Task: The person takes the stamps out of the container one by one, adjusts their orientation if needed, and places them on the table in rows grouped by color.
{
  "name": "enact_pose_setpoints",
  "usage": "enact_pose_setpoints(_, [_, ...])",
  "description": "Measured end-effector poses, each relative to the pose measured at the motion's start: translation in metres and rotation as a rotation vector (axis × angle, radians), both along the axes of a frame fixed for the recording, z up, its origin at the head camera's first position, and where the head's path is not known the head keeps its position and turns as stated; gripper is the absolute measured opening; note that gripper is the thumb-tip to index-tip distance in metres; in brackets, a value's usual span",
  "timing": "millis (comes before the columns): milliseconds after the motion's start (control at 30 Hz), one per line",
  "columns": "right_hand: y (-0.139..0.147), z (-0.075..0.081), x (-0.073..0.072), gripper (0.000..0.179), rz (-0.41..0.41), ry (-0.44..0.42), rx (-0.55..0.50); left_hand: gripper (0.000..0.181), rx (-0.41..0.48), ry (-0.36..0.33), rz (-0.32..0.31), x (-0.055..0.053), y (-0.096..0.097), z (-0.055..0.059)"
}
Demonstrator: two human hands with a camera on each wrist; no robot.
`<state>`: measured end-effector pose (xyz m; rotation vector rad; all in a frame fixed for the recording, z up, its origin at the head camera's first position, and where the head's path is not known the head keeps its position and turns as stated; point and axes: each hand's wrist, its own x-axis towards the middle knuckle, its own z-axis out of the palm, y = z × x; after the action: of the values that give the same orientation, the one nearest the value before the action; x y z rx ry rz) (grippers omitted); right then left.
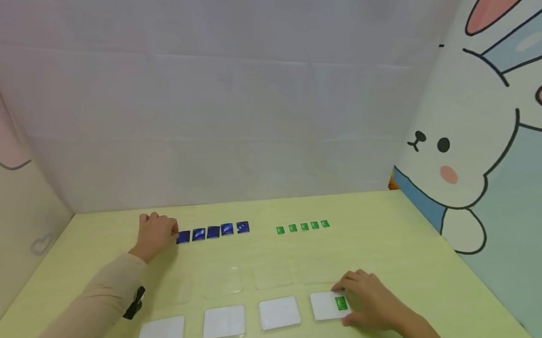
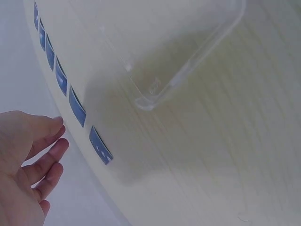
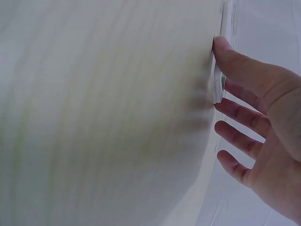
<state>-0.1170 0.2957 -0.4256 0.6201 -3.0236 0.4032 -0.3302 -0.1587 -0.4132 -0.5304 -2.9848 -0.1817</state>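
My left hand (image 1: 156,234) is over the left end of a row of small dark-blue picture cards (image 1: 213,232). Its fingers bend loosely, and nothing shows between them in the left wrist view, where the closest blue card (image 2: 101,145) lies apart from the fingertips. At the right, my right hand (image 1: 371,302) holds a white card (image 1: 323,306) by opposite edges, thumb at the near edge and a finger at the far one. A small green picture card (image 1: 341,303) lies on that white card's right part. In the right wrist view the white card (image 3: 217,87) appears edge-on.
Three more white cards (image 1: 224,321) lie in a row along the front. Behind them are clear plastic pieces (image 1: 272,277), hard to make out. Several small green cards (image 1: 304,226) line the back right. A pale wall (image 1: 218,104) borders the yellow table (image 1: 405,247).
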Motion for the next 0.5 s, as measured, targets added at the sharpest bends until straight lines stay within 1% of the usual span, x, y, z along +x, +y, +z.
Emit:
enact_pose_setpoints(267, [0.002,-0.002,0.0,0.051,0.013,0.005,-0.011,0.006,0.045,0.136,-0.058,0.014,0.022,0.002])
enact_pose_setpoints(333, [0.002,-0.002,-0.001,0.051,0.016,0.004,-0.015,0.007,0.052,0.159,-0.07,0.018,0.028,0.003])
enact_pose_setpoints(500, [0.003,-0.003,-0.001,0.051,0.02,0.002,-0.022,0.006,0.035,0.197,-0.096,0.029,0.044,0.005])
